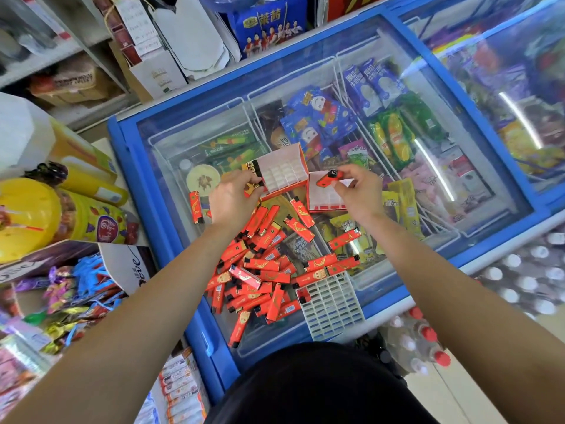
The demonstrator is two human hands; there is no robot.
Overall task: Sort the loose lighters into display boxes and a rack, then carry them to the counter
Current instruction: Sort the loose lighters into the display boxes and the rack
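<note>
Above glass freezer lid: right hand pinches slim red plastic lighter, axis slanted, black head far-right; left hand grips lighters at red compartmented box.

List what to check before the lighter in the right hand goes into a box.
1. Right hand pinches the single lighter securely: ok.
2. Right-side box under it has empty slots: ok.
3. Left hand steadying the left-side box: cannot tell; it grips a lighter bunch at that box's end.
4. Loose pile all on the freezer lid: ok, though one lies near the front edge.
5. Rack slots free: ok.
</note>
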